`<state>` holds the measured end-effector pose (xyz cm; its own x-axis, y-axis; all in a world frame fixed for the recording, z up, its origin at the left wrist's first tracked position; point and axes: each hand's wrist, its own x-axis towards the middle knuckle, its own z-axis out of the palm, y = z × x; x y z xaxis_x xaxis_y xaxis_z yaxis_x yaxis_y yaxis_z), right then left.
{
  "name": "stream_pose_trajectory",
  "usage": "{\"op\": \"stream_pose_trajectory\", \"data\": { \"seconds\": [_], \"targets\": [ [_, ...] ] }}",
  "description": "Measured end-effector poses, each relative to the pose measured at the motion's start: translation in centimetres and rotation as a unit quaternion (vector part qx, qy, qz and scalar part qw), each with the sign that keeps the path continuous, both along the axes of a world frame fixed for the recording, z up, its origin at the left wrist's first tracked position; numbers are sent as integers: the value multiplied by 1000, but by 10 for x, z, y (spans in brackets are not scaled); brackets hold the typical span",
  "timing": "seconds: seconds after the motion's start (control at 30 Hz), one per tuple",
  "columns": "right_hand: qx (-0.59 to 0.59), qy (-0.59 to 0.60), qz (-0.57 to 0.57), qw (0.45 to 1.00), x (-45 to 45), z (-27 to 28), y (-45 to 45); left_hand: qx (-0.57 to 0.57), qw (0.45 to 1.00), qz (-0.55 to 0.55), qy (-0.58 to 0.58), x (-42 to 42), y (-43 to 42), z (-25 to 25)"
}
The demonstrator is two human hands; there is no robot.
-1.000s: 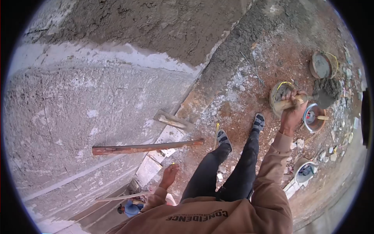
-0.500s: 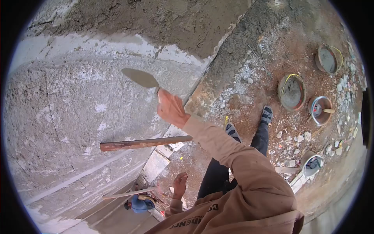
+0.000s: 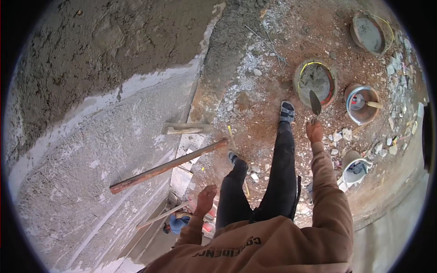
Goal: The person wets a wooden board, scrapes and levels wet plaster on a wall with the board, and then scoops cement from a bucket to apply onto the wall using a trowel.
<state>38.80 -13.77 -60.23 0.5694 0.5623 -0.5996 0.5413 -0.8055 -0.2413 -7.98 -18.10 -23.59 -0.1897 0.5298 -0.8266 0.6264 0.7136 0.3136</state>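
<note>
In my right hand (image 3: 314, 131) is a trowel (image 3: 315, 103), its pointed blade just at the near rim of a round bucket (image 3: 335, 91) of grey mortar (image 3: 314, 81). The fingers are wrapped round the trowel's handle. My left hand (image 3: 207, 199) hangs at my left side, holding nothing, with its fingers loosely bent. Between that hand and the wall lies a long wooden bar (image 3: 168, 166), slanting across the wall's lower part. A plastering float (image 3: 186, 128) rests beyond the bar, near the foot of the wall.
Wet plaster (image 3: 114, 41) covers the upper wall (image 3: 123, 127). A second mortar bucket (image 3: 369, 35), a bucket with tools (image 3: 362, 104) and a white pail (image 3: 355, 169) stand on the right. Rubble (image 3: 393, 141) is strewn beside them. Another person (image 3: 178, 222) is at the lower left.
My right hand has swung the trowel away from the wall, rightward to the mortar bucket. My view has turned right, and the float has come into sight. My left hand remains at my side.
</note>
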Motion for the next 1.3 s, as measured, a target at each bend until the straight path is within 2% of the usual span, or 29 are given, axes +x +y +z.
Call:
{"op": "stream_pose_trajectory", "data": {
  "seconds": [0.03, 0.13, 0.23, 0.27, 0.33, 0.4, 0.47, 0.53, 0.6, 0.63, 0.73, 0.77, 0.87, 0.93, 1.03, 1.07, 1.17, 1.2, 1.27, 1.3],
  "targets": [
    [-4, 6, -9, 1000, 28, -16, -3, -1, 998, 52, -36, 4, 15, -11],
    [23, 65, -39, 997, 83, -82, -6, 20, 993, 98, -65, 47, 80, -27],
    [50, 163, -99, 980, 99, -158, 17, 14, 997, 59, -55, 77, 118, -39],
    [21, 245, -205, 947, 97, -178, 35, 13, 997, 58, -54, 81, 124, -45],
    [-32, 383, -404, 830, 86, -203, 72, 6, 997, 61, -52, 85, 116, -52],
    [-3, 497, -450, 742, 74, -212, 81, -7, 997, 60, -38, 70, 99, -60],
    [28, 591, -463, 661, 73, -194, 66, -42, 998, 43, -35, 53, 77, -66],
    [97, 570, -453, 678, 56, -120, 61, -78, 994, 79, -19, 27, 51, -69],
    [162, 573, -406, 693, 45, -108, 43, -104, 990, 96, 1, 8, 42, -69],
    [182, 562, -396, 703, 41, -93, 43, -56, 995, 77, -43, -24, 24, -76],
    [239, 562, -401, 683, 31, -51, 50, -45, 997, 59, 0, -43, 33, -71],
    [229, 565, -390, 691, 32, -27, 52, -34, 997, 64, -6, -50, 37, -68],
    [301, 552, -437, 643, 19, 29, 70, -26, 999, 35, -19, -80, 58, -64],
    [364, 522, -432, 639, 7, 47, 81, 1, 999, 11, -50, -106, 68, -67],
    [473, 435, -445, 623, -27, 96, 117, 4, 997, 31, -69, -126, 95, -51],
    [504, 396, -449, 623, -43, 117, 139, 12, 998, 2, -64, -147, 97, -52],
    [559, 286, -476, 616, -108, 163, 206, 11, 997, 43, -59, -193, 105, -45],
    [573, 251, -487, 610, -133, 167, 232, 13, 998, 45, -50, -217, 102, -47],
    [582, 197, -489, 619, -186, 129, 277, 15, 997, 73, -23, -252, 98, -45],
    [531, 133, -506, 666, -220, 130, 310, 15, 995, 99, -6, -262, 95, -43]
  ]
}}
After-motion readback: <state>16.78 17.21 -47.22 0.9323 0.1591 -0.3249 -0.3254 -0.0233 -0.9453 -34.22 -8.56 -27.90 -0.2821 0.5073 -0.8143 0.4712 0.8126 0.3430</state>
